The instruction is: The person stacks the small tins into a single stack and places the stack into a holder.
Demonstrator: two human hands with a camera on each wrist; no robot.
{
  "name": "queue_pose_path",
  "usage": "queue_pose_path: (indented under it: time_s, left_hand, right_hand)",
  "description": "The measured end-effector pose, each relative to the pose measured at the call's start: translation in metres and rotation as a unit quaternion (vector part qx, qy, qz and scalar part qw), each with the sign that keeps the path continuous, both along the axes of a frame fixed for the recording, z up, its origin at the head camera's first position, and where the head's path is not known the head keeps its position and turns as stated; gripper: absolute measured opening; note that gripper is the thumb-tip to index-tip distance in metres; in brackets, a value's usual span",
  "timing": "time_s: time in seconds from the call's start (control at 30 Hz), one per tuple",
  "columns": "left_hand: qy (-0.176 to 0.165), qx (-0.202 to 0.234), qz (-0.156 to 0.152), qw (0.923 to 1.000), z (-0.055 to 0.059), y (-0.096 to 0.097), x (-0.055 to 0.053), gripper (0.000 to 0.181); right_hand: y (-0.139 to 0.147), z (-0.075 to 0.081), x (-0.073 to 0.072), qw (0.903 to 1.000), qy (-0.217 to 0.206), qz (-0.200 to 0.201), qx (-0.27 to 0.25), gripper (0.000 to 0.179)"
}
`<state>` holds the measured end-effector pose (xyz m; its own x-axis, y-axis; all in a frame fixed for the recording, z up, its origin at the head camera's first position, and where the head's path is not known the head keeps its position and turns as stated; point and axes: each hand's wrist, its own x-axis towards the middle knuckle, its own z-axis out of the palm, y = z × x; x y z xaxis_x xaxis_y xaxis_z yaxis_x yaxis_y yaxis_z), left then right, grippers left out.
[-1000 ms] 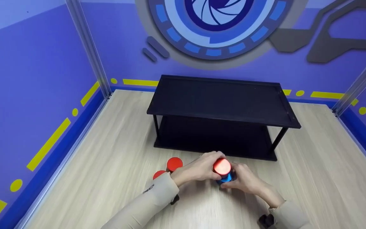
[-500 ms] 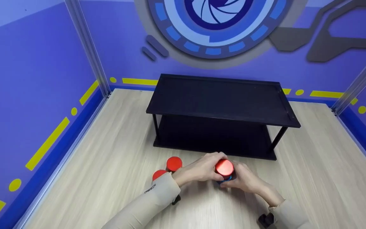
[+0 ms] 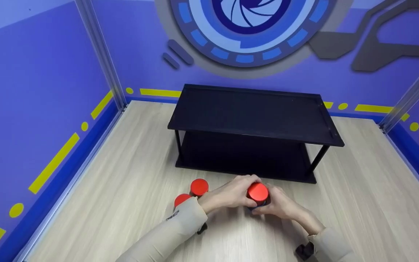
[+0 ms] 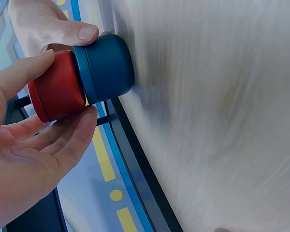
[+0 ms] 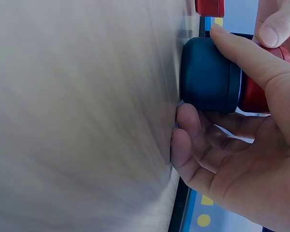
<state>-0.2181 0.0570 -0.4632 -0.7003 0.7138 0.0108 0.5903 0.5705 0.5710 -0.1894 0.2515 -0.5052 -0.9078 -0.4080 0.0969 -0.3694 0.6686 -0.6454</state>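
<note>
On the wood-grained surface (image 3: 142,156), a black two-tier shelf (image 3: 255,114) stood toward the back. The left hand (image 3: 230,193) had its grip clamped around a red container (image 4: 60,87) set atop a blue container (image 4: 108,67), which the grip of the right hand (image 3: 282,204) pinched at, or just above, the surface. Two other red containers (image 3: 199,187) stood beside the left sleeve (image 3: 173,227), which partly hid one.

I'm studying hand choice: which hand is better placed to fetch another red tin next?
Likely the left hand: the other two red tins stand beside its wrist. The right hand, gripping the blue tin, is farther away.
</note>
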Motion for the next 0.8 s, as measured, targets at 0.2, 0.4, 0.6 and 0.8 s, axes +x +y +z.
queue_pose_path:
  time_s: [0.2, 0.4, 0.6, 0.8]
  left_hand:
    - [-0.010, 0.004, 0.001, 0.9999, -0.001, -0.002, 0.000, 0.055]
    - [-0.016, 0.015, 0.008, 0.9997, -0.002, -0.003, -0.002, 0.054]
    - [-0.016, 0.012, 0.021, 0.9996, 0.000, -0.003, -0.004, 0.056]
    - [-0.020, -0.001, 0.042, 0.9989, -0.001, -0.003, -0.004, 0.058]
  right_hand:
    - [-0.002, -0.001, -0.003, 0.9998, 0.001, 0.014, -0.016, 0.065]
    - [-0.004, -0.001, -0.007, 0.9998, 0.008, 0.013, -0.011, 0.064]
    - [-0.005, 0.001, -0.011, 0.9997, -0.002, 0.020, -0.017, 0.068]
    - [-0.004, 0.001, -0.014, 0.9992, -0.022, 0.023, -0.023, 0.071]
